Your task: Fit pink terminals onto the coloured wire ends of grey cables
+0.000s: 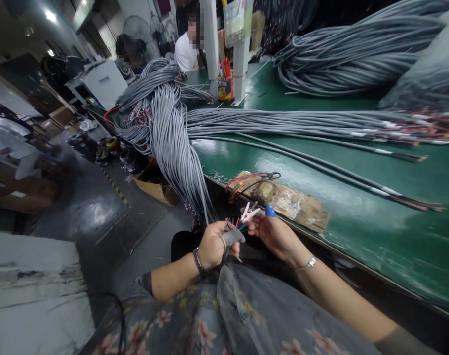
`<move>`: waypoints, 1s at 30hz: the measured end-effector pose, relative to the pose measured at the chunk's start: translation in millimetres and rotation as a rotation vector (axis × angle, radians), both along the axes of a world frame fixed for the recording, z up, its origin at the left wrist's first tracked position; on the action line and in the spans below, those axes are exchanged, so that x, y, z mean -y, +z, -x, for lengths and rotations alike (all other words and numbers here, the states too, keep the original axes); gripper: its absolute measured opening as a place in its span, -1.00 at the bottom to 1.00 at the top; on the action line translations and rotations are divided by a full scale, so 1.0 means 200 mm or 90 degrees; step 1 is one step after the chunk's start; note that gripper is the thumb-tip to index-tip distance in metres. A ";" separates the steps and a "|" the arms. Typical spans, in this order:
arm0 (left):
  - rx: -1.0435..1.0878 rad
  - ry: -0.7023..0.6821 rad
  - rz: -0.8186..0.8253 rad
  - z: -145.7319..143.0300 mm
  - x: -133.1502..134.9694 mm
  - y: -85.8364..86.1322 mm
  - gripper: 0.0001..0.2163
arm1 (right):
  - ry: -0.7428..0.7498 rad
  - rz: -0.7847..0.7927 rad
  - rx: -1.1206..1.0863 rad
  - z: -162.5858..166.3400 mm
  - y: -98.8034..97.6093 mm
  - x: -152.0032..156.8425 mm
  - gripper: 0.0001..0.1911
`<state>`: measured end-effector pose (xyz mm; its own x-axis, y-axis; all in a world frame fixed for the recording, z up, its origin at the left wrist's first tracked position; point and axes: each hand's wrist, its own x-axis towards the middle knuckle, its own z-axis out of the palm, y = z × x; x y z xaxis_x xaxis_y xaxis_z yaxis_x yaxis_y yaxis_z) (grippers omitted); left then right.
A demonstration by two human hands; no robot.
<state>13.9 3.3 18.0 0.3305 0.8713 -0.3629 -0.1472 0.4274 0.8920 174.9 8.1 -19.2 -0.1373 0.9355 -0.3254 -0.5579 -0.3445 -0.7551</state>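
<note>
My left hand is closed round the end of a grey cable, whose thin coloured inner wires fan out above my fist. A dark band sits on that wrist. Just to the right, my right hand grips a small pair of pink-handled snips with its tips at the coloured wires. One finger of this hand wears a blue cover, and a silver bracelet circles the wrist. Both hands hover over my lap, in front of the green table's edge.
A thick bundle of grey cables hangs off the green table down towards my hands. More coils lie at the back. A worn cardboard piece with red wire lies on the table edge. A person in white sits far behind.
</note>
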 end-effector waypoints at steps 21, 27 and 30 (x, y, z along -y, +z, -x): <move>-0.022 -0.041 0.034 -0.04 -0.03 -0.05 -0.59 | -0.079 0.001 -0.065 0.12 0.04 -0.06 -0.44; -0.021 -0.044 0.013 -0.03 -0.03 -0.06 -0.61 | -0.047 -0.007 -0.067 0.10 0.03 -0.05 -0.41; -0.025 -0.040 0.001 -0.02 -0.01 -0.05 -0.61 | -0.007 -0.016 -0.069 0.08 0.03 -0.02 -0.39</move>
<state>17.5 6.3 8.1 0.3696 0.8484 -0.3789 -0.0844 0.4368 0.8956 159.0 12.9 -12.9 -0.1595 0.9450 -0.2855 -0.6404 -0.3191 -0.6986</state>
